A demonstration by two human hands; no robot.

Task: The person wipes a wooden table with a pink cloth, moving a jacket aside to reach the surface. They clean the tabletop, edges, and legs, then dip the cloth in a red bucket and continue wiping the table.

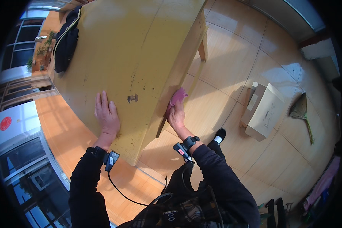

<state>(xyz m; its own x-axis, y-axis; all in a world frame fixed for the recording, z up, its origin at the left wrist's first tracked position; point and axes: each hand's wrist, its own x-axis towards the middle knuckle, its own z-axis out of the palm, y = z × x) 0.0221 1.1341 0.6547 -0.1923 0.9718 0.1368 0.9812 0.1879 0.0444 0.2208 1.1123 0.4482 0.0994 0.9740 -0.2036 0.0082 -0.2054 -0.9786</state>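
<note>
My left hand (107, 121) rests palm down on the worn yellow top of a wooden table (116, 57), with its fingers spread. A pink cloth (178, 96) is bunched in my right hand (176, 116), at the table's side just below the top edge. Part of the cloth is hidden behind my fingers. Between the two hands, the tabletop shows a chipped patch (132, 98) and several small dark marks. Both wrists wear black straps with small devices, and a cable runs from the left one.
A dark jacket (67, 42) lies at the table's far left edge. On the tiled floor (216, 82) to the right are a cardboard box (266, 112) bearing writing, and a broom (300, 109). One table leg (203, 47) shows beyond. Windows (31, 182) and potted plants (45, 47) line the left.
</note>
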